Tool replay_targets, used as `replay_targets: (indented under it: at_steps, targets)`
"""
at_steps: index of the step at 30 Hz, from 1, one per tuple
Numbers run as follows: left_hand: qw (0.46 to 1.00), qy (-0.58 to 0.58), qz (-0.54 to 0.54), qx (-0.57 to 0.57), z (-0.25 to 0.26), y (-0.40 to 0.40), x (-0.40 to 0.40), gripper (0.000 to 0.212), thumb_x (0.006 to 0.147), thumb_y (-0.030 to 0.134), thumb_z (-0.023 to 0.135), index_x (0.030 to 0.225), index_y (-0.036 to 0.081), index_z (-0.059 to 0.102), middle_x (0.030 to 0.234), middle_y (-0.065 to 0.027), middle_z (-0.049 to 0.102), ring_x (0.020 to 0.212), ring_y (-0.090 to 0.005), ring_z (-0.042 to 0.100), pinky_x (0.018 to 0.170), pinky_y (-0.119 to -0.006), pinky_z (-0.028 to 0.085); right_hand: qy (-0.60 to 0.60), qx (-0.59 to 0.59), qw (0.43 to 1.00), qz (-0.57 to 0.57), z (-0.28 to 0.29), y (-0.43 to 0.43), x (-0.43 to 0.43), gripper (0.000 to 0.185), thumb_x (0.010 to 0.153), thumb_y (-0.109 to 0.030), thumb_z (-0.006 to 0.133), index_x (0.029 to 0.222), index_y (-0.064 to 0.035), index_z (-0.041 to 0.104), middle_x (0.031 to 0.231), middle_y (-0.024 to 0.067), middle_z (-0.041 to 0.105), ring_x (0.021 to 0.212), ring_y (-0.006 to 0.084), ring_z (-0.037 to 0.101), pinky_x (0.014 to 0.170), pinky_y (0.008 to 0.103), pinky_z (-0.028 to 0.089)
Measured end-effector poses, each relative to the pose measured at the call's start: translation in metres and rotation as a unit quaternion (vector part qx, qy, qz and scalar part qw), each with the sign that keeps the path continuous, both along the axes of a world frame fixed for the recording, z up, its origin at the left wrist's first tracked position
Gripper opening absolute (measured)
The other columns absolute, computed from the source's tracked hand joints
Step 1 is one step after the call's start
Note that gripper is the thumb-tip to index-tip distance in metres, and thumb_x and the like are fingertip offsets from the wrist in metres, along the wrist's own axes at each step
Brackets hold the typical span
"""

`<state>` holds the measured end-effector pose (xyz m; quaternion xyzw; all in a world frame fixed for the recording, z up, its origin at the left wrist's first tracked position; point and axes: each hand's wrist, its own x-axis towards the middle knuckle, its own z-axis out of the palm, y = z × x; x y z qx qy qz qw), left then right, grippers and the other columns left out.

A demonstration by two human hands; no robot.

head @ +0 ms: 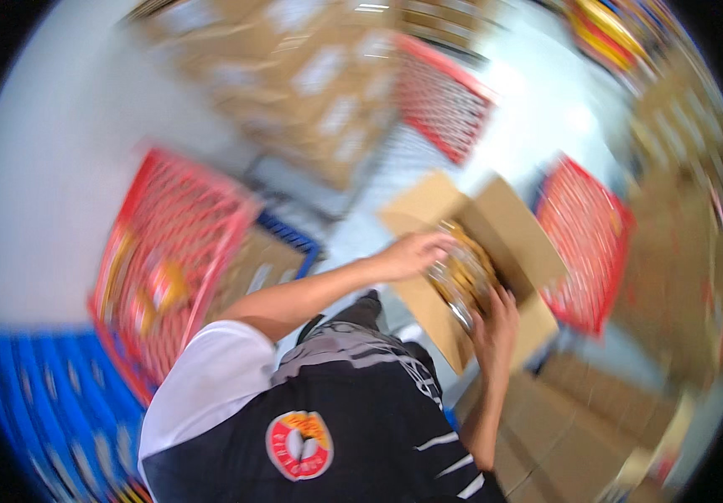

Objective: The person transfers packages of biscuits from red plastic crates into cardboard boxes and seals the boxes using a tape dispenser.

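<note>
An open cardboard box (pixel 512 226) stands before me with its flaps spread outward. Inside lies a clear plastic pack (pixel 462 270) with golden-brown contents, blurred by motion. My left hand (pixel 421 254) reaches in from the left, its fingers curled at the pack's upper left end. At the lower right end of the pack, my right hand (pixel 497 324) has its thumb and fingers against it. The two hands hold the pack between them. Whatever lies beneath it in the box is hidden.
Red plastic crates stand to the left (pixel 173 251), the right (pixel 585 245) and farther ahead (pixel 443 94). Yellow packs (pixel 166 286) lie in the left crate. Cardboard cartons (pixel 298 82) are stacked ahead, with more cartons (pixel 563 427) at lower right. Blue slatted plastic (pixel 53 402) is at lower left.
</note>
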<state>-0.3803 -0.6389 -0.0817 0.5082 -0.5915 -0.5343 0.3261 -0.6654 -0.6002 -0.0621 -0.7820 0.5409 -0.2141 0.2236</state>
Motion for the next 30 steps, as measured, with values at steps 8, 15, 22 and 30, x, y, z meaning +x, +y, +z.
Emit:
replay_targets:
  at_steps: [8, 15, 22, 30]
  targets:
    - [0.861, -0.176, 0.465, -0.103, 0.1, 0.211, 0.182, 0.034, 0.103, 0.023, 0.058, 0.133, 0.007, 0.063, 0.126, -0.0115, 0.07, 0.116, -0.024, 0.067, 0.101, -0.037, 0.051, -0.017, 0.006, 0.952, 0.306, 0.064, -0.008, 0.11, 0.054, 0.091, -0.006, 0.07, 0.141, -0.0008, 0.053, 0.139, 0.0232, 0.057, 0.127, 0.0418, 0.056, 0.106, 0.0454, 0.046]
    - [0.521, -0.312, 0.792, -0.055, 0.059, 0.495, 0.383, 0.041, 0.096, 0.026, 0.063, 0.131, 0.005, 0.061, 0.12, -0.0166, 0.071, 0.112, -0.0317, 0.068, 0.096, -0.04, 0.052, -0.141, 0.125, 0.862, 0.47, 0.106, 0.059, 0.303, 0.048, 0.09, -0.002, 0.071, 0.136, 0.0006, 0.058, 0.13, 0.0201, 0.065, 0.119, 0.031, 0.064, 0.101, 0.0397, 0.05]
    - [0.509, -0.316, 0.789, 0.133, -0.015, 0.628, 0.459, 0.033, 0.094, 0.034, 0.068, 0.104, 0.003, 0.062, 0.091, -0.0177, 0.07, 0.088, -0.0342, 0.07, 0.078, -0.045, 0.053, -0.145, 0.236, 0.819, 0.503, 0.042, 0.214, 0.577, 0.025, 0.098, -0.017, 0.069, 0.113, 0.002, 0.064, 0.099, 0.015, 0.073, 0.089, 0.0216, 0.07, 0.08, 0.0345, 0.056]
    - [0.542, -0.243, 0.804, 0.022, -0.019, 0.611, 0.472, 0.021, 0.101, 0.02, 0.061, 0.098, 0.002, 0.051, 0.08, -0.0165, 0.058, 0.073, -0.0339, 0.06, 0.069, -0.044, 0.047, -0.061, 0.276, 0.824, 0.49, -0.029, 0.269, 0.678, 0.022, 0.102, -0.023, 0.062, 0.097, -0.0021, 0.056, 0.077, 0.0129, 0.067, 0.071, 0.0251, 0.069, 0.063, 0.0388, 0.052]
